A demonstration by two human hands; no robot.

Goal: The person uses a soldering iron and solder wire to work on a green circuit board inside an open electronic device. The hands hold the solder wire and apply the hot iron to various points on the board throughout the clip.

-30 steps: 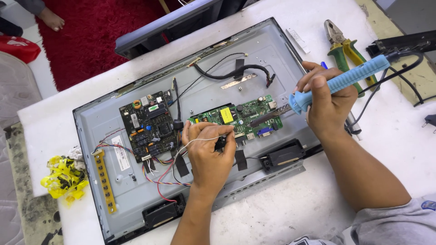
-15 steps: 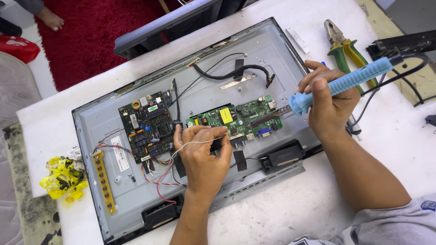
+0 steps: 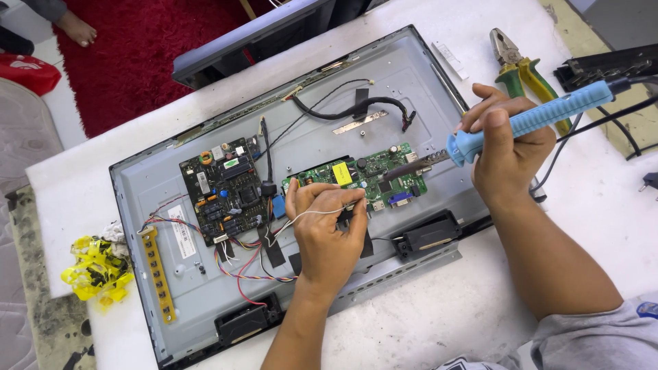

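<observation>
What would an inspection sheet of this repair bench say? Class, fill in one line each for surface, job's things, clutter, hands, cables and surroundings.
Surface: white table, scuffed, carrying an opened flat-screen back panel.
Job's things: green circuit board mid-panel; blue-handled soldering iron, tip over that board; thin solder wire.
Clutter: pliers at the far right; yellow crumpled plastic at the left edge.
Hands: right hand grips the iron; left hand pinches the wire.
Cables: black cable on the panel; coloured leads below the dark board.
Surroundings: red rug; another person's foot.
</observation>
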